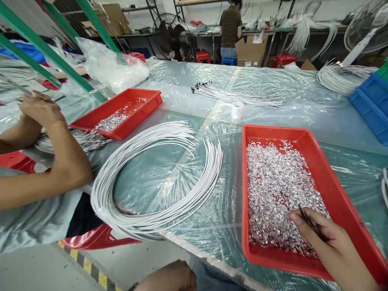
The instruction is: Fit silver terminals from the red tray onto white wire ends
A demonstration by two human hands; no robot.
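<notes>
My right hand (329, 238) is closed around dark tweezers (306, 218), with the slim ends showing between thumb and fingers. It hangs over the near right part of a red tray (330, 178). A thick layer of small shiny silver pieces (273, 190) covers much of the tray's floor. Whether the fingertips touch the pieces, I cannot tell. Low at the bottom edge, my left hand (171, 277) lies near my lap below the table; its fingers are bent and mostly hidden. A coil of white cables (121, 220) rests on the table, left of the tray.
On the left, another person's hands (42, 109) are raised beside a second red tray (145, 111) of silver pieces. Farther back lie a white cable bundle with black ends (230, 95) and a white roll (237, 110). Blue bins (371, 107) stand at right.
</notes>
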